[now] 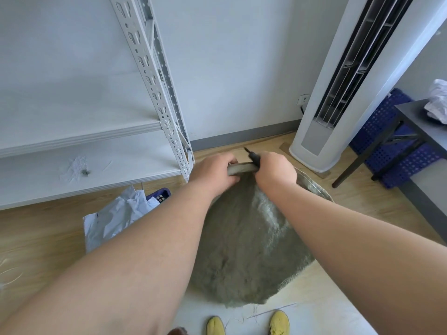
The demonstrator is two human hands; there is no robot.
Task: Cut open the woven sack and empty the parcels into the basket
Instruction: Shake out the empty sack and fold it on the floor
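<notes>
— Sack (244, 240) first: how does it look?
— Grey-green, woven, bulging, standing on the floor before your yellow shoes (279, 322), its top bunched.
— And your grip?
— Your left hand (214, 171) is closed on the bunched top; your right hand (275, 169) is closed on a dark cutter (251, 154) against it.
— Around it?
— Blue basket (159, 195) with white parcels (116, 218) to the left, shelf rack (157, 93) behind, your forearms partly hiding both.

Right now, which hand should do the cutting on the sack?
Right. The right hand already grips the black cutter, blade at the woven sack's bunched top, while the left hand pinches that top steady.
</notes>
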